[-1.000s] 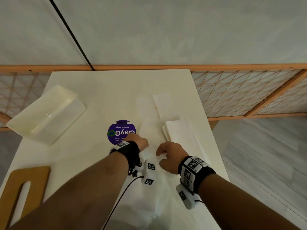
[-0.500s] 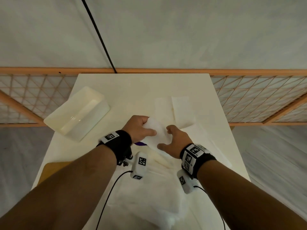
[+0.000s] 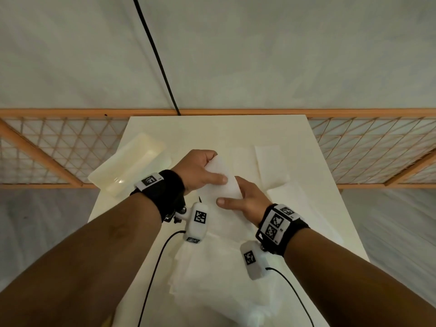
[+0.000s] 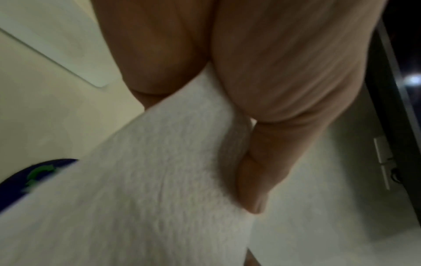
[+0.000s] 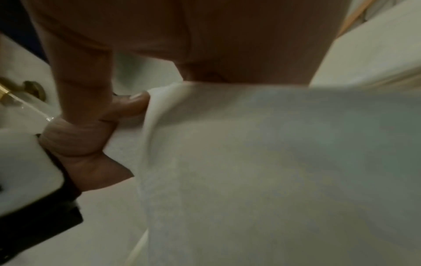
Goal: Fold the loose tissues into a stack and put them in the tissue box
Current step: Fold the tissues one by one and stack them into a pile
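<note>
Both hands, left hand (image 3: 197,169) and right hand (image 3: 245,200), pinch one tissue (image 3: 221,185) above counter centre. Folded tissues (image 3: 271,166) sit toward your right edge, loose pile (image 3: 212,274) at near edge, tissue box (image 3: 127,171) empty at left edge. Mostly undone.

**Pale room, wooden lattice rail**

From my head view I see a cream desk (image 3: 212,131) pushed up to a plain pale wall (image 3: 259,55). A black cable (image 3: 155,55) runs down that wall to the desk's far edge. An orange wooden rail (image 3: 70,112) with lattice panels (image 3: 368,149) spans both sides. The floor (image 3: 389,232) is grey with streaks. The light is dim and even.
</note>
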Action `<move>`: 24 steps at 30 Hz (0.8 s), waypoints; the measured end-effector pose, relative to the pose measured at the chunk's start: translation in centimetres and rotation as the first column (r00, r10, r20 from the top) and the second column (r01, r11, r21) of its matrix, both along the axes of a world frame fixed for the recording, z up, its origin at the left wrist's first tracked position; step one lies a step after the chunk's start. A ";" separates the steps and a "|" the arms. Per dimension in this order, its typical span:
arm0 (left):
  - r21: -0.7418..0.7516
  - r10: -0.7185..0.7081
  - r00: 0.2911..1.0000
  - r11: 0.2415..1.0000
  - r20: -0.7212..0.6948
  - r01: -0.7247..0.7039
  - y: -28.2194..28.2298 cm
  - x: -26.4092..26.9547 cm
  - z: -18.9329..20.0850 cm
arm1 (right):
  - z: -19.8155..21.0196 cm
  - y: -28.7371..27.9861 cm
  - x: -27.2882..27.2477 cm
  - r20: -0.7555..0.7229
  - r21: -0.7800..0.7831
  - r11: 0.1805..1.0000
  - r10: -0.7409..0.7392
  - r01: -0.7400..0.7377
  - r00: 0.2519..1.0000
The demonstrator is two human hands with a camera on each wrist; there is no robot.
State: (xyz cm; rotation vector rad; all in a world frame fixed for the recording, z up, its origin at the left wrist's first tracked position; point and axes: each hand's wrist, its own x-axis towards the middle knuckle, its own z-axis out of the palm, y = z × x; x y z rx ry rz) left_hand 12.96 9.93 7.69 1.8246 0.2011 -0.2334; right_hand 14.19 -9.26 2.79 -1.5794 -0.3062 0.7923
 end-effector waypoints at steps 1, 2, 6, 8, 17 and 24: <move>0.039 -0.016 1.000 0.999 0.004 0.016 -0.1 0.1 0.1 | 0.1 0.3 -0.2 -0.007 0.017 1.000 -0.014 0.014 1.000; 0.077 -0.036 0.999 0.996 0.008 0.035 -0.3 0.2 0.1 | 0.1 0.4 -0.4 -0.027 0.031 0.999 -0.036 0.037 0.999; 0.168 0.006 0.998 0.986 0.058 -0.015 -0.6 0.2 0.1 | -0.2 0.0 -0.9 -0.070 0.036 0.992 -0.121 0.124 0.990; 0.135 0.190 0.979 0.971 0.075 -0.199 -0.7 -0.2 -0.6 | 0.0 -0.4 -0.9 -0.037 0.009 0.991 -0.132 0.133 0.991; -0.356 0.192 0.928 0.883 -0.318 -0.305 -2.3 -5.3 -4.3 | 0.1 -2.2 -1.5 -0.020 -0.121 0.988 -0.094 0.091 0.995; -0.284 0.363 0.852 0.830 -0.376 -0.479 -0.1 -5.2 -4.7 | 1.7 -3.3 -2.8 0.519 -0.414 0.883 0.031 0.219 0.854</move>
